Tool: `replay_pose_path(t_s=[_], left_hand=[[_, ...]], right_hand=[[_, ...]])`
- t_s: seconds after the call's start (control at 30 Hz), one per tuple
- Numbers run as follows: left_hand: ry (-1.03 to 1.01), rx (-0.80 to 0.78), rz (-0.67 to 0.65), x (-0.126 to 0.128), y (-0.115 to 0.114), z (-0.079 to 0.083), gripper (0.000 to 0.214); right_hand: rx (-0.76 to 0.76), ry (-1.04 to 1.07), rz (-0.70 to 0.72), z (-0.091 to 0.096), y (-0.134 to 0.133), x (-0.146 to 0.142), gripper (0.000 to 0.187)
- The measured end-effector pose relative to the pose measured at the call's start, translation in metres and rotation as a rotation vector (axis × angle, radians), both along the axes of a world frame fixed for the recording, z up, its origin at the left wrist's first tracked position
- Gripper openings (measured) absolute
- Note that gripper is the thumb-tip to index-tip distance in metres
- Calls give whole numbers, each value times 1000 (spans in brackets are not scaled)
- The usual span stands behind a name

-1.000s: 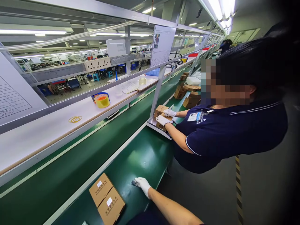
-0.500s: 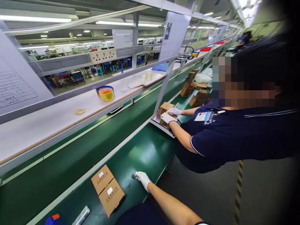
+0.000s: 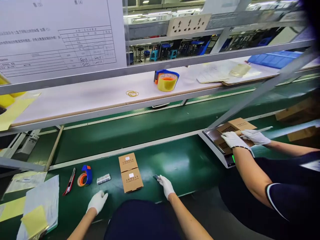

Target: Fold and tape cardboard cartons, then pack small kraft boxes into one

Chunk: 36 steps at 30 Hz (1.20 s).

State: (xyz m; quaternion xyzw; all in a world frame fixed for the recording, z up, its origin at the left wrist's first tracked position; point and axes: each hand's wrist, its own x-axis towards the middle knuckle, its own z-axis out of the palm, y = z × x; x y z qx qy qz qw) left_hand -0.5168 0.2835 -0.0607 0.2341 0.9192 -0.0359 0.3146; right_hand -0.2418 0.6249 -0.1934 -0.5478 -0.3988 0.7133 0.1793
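- Left hand: white glove, fingers loose, nothing in it, well apart from the right hand, low over the green conveyor belt; can't tell if it touches the belt
- Right hand: white glove, fingertips right at a small dark item on the belt; can't tell if it's gripped
- Two cardboard boxes lie end to end on the belt, between the hands, white labels up
- Left of the boxes, nearest the left hand: small clear pack, blue tape dispenser, red utility knife
- Far left of the belt: loose papers with a yellow sticky note
- Right side: co-worker's gloved hands on a cardboard box on a bench scale; pale stick in one hand, type unclear
- Upper shelf: yellow tape roll, rubber bands, papers
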Motion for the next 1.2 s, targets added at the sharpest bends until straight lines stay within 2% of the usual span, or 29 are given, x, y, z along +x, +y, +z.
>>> replay_pose_path(t_s=[0.13,0.2,0.27,0.33,0.5,0.77,0.87,0.97,1.07,1.13,1.2], left_hand=[[186,422,-267,26,67,22,50],[150,467,-384,44,98,29,80],[118,427,-475,57,120,28,115],[111,370,-520,62,132,20,129],[160,306,-528,48,143,-1,124],[224,324,-579,8,171,-6,127],[208,341,-573,6,169,-2,125],[191,407,-581,18,151,4,117],[224,493,-522,36,113,3,89],[255,507,-381,43,77,-4,65],[251,451,-213,44,35,-15,51]], right_hand=[[-7,9,-4,-3,-1,-3,54],[-10,9,-5,-4,-1,-4,54],[-13,6,-6,-6,-1,-5,54],[-17,3,-6,-6,-2,-3,54],[-27,3,-13,-8,-7,3,54],[-41,3,-26,-3,-9,0,53],[-27,7,-25,1,-10,1,54],[-17,8,-27,3,-13,4,55],[-16,15,-28,4,-16,7,54],[-16,20,-25,3,-17,8,54],[-18,21,-18,3,-17,7,54]])
